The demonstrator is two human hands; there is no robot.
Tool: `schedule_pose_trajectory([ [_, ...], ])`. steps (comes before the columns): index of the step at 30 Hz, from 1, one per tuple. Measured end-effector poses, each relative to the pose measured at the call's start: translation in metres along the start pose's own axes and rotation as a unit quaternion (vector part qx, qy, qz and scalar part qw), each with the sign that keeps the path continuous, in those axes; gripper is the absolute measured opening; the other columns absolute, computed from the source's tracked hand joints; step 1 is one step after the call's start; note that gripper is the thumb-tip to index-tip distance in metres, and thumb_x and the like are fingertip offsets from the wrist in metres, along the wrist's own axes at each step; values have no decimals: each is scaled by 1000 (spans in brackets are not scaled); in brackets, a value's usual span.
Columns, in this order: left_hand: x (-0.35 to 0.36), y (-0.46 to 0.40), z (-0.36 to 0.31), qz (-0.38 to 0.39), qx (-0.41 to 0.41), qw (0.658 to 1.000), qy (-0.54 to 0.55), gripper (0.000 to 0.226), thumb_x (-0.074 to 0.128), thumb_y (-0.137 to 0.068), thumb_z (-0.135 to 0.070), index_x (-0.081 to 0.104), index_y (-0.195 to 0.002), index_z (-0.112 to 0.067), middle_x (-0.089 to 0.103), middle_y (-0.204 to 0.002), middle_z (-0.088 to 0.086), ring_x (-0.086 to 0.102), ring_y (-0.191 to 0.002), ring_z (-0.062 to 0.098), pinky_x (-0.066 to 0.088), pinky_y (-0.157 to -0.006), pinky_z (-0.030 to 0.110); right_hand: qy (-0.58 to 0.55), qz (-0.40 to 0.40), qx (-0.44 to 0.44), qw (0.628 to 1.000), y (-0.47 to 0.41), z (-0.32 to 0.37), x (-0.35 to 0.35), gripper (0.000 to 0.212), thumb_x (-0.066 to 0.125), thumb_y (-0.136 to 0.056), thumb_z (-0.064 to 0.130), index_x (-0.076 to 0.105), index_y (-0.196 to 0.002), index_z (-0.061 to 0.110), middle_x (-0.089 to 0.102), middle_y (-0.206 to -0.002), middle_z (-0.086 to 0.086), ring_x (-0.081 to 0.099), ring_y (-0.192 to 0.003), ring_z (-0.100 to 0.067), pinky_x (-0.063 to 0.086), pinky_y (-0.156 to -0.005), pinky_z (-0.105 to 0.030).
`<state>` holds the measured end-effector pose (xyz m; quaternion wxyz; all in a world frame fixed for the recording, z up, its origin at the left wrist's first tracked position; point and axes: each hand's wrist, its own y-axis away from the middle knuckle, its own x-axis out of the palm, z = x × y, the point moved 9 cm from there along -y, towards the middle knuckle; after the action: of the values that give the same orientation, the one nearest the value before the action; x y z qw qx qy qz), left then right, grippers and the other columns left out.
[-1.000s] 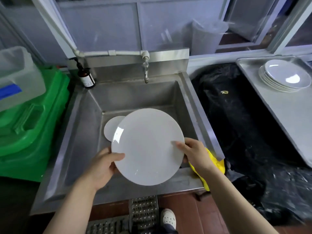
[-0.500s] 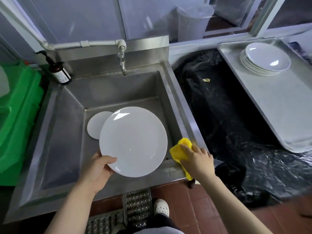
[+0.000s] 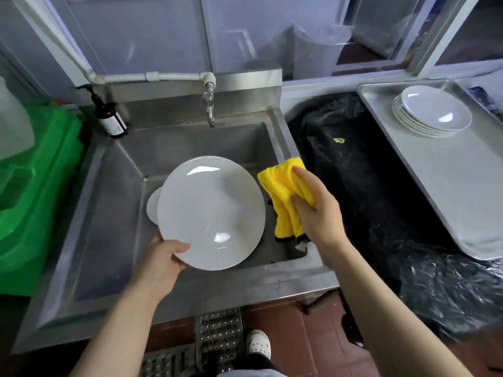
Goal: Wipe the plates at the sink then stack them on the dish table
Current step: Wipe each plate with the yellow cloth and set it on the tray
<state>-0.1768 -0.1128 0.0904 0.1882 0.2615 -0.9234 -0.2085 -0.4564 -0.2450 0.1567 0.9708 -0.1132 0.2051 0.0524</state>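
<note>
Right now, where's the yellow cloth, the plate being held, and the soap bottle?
yellow cloth [image 3: 283, 191], head view, upper fold.
held plate [image 3: 211, 210], head view, center.
soap bottle [image 3: 110, 121], head view, brown body.

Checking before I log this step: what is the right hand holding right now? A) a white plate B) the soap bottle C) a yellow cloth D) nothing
C: the right hand grips the yellow cloth beside the white plate, which the left hand holds over the sink.
</note>
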Motion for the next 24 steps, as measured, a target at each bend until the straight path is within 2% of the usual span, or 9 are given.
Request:
schedule_pose_trajectory([
  [2,-3,0,-11,9,20,1000,-3,48,43,-83,16,61,-107,-21,73,-94,-6,63,-95,21,51,-66,32,62,15,-120,991,-17,54,16,53,52,-83,2,57,-132,20,61,-122,-3,59,-108,-26,46,-91,-34],
  [4,-8,4,-24,24,43,999,-8,47,43,-84,15,62,-106,-22,75,-90,-7,64,-93,21,51,-65,32,176,22,-221,959,-28,101,39,53,54,-78,1,63,-125,23,62,-126,-6,59,-102,-36,46,-87,-41],
  [7,-21,14,-52,35,84,996,11,46,55,-74,8,62,-107,-22,75,-90,-6,64,-94,22,53,-65,32,312,25,-326,892,-31,151,76,48,59,-79,5,68,-116,34,56,-136,3,58,-103,-35,42,-82,-42],
  [10,-45,22,-83,23,133,990,47,57,54,-58,-2,63,-110,-25,73,-102,-3,67,-97,22,55,-68,36,357,43,-415,836,-23,189,112,40,47,-85,16,70,-111,37,55,-137,7,58,-104,-35,44,-80,-43],
  [12,-65,28,-101,12,171,982,84,55,52,-60,-1,70,-103,-29,74,-103,-3,70,-93,18,56,-65,34,359,59,-448,817,-13,207,135,40,43,-84,21,70,-109,38,57,-135,8,59,-103,-34,44,-79,-43],
  [15,-98,32,-115,-19,201,968,148,53,49,-64,5,73,-97,-30,76,-93,-8,72,-83,11,56,-55,27,341,81,-454,819,13,220,168,45,39,-82,18,71,-109,37,59,-132,8,60,-98,-35,43,-76,-40],
  [18,-125,34,-119,-45,219,954,198,55,49,-67,7,63,-110,-23,76,-94,-4,73,-83,15,57,-56,29,305,139,-448,829,47,228,208,50,45,-78,13,69,-113,39,55,-137,10,60,-95,-33,42,-76,-35],
  [20,-135,38,-123,-43,227,951,204,58,53,-68,2,59,-123,-17,74,-101,3,72,-88,21,57,-59,31,268,190,-468,820,73,237,236,55,52,-73,10,65,-118,40,53,-139,10,59,-94,-32,43,-78,-36],
  [24,-152,45,-119,-51,222,947,225,64,58,-77,-5,46,-140,-8,66,-117,13,68,-95,27,58,-62,32,255,231,-504,792,96,254,262,56,38,-75,16,66,-116,42,54,-138,12,54,-94,-26,41,-77,-33],
])
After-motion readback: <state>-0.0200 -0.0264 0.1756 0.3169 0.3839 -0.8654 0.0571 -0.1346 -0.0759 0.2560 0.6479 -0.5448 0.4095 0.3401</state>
